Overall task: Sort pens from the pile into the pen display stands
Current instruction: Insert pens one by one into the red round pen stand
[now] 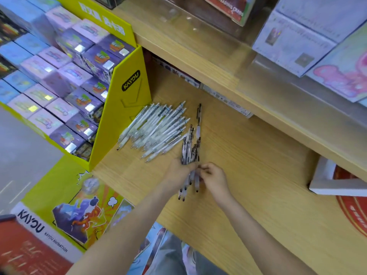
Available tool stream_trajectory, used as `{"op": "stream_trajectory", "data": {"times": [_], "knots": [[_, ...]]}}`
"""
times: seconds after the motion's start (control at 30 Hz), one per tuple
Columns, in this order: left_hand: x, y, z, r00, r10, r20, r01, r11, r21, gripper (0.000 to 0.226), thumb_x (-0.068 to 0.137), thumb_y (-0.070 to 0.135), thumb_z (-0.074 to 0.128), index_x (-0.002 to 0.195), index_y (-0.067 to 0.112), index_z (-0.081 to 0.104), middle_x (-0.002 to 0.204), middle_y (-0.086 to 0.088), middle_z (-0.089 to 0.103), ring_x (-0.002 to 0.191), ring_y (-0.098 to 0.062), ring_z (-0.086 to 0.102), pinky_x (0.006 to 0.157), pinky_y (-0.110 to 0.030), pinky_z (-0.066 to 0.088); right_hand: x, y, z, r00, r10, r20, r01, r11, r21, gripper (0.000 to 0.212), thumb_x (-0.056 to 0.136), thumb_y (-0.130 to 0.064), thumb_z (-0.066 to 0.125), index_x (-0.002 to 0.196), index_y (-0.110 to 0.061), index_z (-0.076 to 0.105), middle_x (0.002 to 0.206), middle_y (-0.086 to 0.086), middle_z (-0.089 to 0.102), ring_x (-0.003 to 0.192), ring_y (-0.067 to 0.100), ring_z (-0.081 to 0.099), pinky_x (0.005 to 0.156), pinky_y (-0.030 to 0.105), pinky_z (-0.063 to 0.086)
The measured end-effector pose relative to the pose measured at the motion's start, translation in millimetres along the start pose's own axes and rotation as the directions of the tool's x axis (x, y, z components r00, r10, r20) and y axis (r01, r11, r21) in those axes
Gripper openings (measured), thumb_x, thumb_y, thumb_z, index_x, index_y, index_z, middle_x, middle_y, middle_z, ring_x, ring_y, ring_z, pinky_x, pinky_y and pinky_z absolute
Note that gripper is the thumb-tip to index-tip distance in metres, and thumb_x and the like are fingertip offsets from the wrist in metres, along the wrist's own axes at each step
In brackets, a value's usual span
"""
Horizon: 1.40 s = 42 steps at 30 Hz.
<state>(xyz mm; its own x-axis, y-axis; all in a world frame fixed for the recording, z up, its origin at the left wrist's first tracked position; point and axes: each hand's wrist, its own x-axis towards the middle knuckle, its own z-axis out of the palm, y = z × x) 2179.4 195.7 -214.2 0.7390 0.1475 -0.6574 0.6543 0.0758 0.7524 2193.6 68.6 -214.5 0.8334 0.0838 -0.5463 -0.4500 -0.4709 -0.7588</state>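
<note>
Left hand [177, 172], lower centre: forearm rises from the bottom edge, fingers wrapped round a bundle of pens [189, 147], tips pointing down-frame.
Right hand [214, 178], just beside it: fingers curled, pinching at the bundle's right edge. Which pen it pinches cannot be told.
Pile of pens [156, 128]: on the wooden shelf [248, 165], just above the left hand, beside the yellow display box [121, 116].
Single pen [198, 118]: right of the pile, above the bundle.

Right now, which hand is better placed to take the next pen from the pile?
Probably the right hand: it only pinches the bundle, while the left hand grips that bundle whole. The pile lies nearer the left, though.
</note>
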Motion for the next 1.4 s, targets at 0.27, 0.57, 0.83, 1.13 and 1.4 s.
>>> {"op": "stream_trajectory", "data": {"times": [0.27, 0.57, 0.83, 1.13, 1.4], "knots": [[0, 0, -12, 0.998, -0.044, 0.041, 0.052, 0.975, -0.215, 0.030, 0.084, 0.004, 0.069, 0.112, -0.001, 0.060, 0.093, -0.012, 0.071, 0.088, -0.028, 0.070, 0.076, -0.038, 0.055, -8, 1, 9, 0.994, -0.104, 0.042, 0.098, 0.988, 0.123, 0.017, 0.089, -0.006, 0.061, 0.082, -0.023, 0.063, 0.084, -0.003, 0.066, 0.084, 0.015, 0.060, 0.083, 0.035, 0.049], [8, 2, -32, 0.996, -0.036, -0.087, 0.025, 0.992, -0.123, 0.018, 0.080, 0.007, 0.073, 0.095, 0.008, 0.063, 0.095, -0.020, 0.071, 0.092, -0.036, 0.068, 0.087, -0.055, 0.053, 9, -21, 16, 0.972, -0.143, 0.186, 0.143, 0.990, 0.019, 0.021, 0.091, -0.001, 0.055, 0.099, -0.017, 0.065, 0.093, -0.005, 0.064, 0.089, 0.010, 0.059, 0.084, 0.020, 0.047], [11, 2, -53, 0.995, 0.010, -0.104, -0.026, 0.988, -0.152, 0.026, 0.081, 0.010, 0.073, 0.101, 0.016, 0.058, 0.094, -0.012, 0.071, 0.091, -0.029, 0.068, 0.090, -0.051, 0.053, 58, -46, 10, 0.924, -0.368, 0.105, 0.354, 0.716, -0.602, 0.058, 0.102, -0.031, 0.036, 0.150, -0.035, 0.005, 0.159, -0.002, 0.003, 0.145, 0.020, 0.000, 0.116, 0.041, 0.002], [15, -3, -69, 0.994, -0.007, -0.107, -0.020, 0.968, -0.249, 0.050, 0.060, 0.025, 0.080, 0.104, 0.017, 0.059, 0.098, -0.011, 0.072, 0.098, -0.032, 0.067, 0.090, -0.056, 0.052, 62, -15, 10, 0.896, -0.424, -0.134, 0.255, 0.737, -0.626, 0.045, 0.096, -0.002, 0.039, 0.141, -0.010, 0.040, 0.132, 0.013, 0.051, 0.120, 0.027, 0.039, 0.099, 0.031, 0.032], [4, 4, -23, 0.994, 0.022, -0.105, -0.046, 0.971, -0.233, 0.018, 0.084, 0.011, 0.070, 0.099, 0.010, 0.060, 0.068, -0.005, 0.064, 0.059, -0.024, 0.060, 0.051, -0.035, 0.050, -5, -15, 23, 0.959, -0.283, -0.032, 0.281, 0.958, -0.061, 0.034, 0.094, -0.009, 0.052, 0.123, -0.028, 0.053, 0.113, -0.005, 0.056, 0.104, 0.009, 0.056, 0.083, 0.006, 0.040]]}}
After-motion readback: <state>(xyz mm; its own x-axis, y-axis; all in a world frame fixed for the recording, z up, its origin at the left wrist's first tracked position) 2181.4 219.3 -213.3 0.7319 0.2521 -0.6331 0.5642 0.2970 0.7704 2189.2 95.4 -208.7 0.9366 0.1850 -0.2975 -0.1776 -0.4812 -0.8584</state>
